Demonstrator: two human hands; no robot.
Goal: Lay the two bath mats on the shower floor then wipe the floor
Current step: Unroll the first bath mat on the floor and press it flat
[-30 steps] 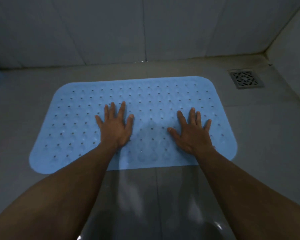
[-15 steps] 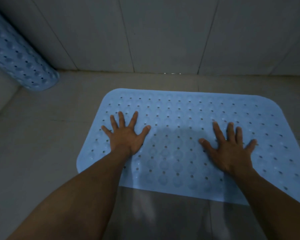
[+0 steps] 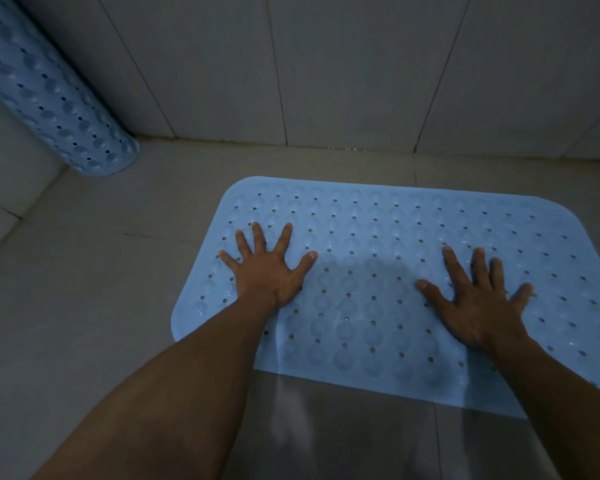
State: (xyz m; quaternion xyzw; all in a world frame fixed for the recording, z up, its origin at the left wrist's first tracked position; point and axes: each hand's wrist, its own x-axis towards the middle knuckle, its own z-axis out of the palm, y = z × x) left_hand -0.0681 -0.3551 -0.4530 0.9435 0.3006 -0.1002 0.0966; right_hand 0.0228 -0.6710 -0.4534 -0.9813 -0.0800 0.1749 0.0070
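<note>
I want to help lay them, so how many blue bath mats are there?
2. A flat blue holed rubber mat lies on the grey tiled floor; a rolled-up blue rubber mat is in the left corner. More may be out of view.

blue perforated bath mat (image 3: 378, 289) flat on shower floor (image 3: 84, 306); second mat (image 3: 52, 95) rolled, apparently propped in left corner.

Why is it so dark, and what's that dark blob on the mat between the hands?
Head view: the light is dim, so everything looks grey-blue; the blob on the flat mat between the left hand and right hand is a soft shadow, probably the person's own; tile lines on the wall lean because the lens is wide.
</note>
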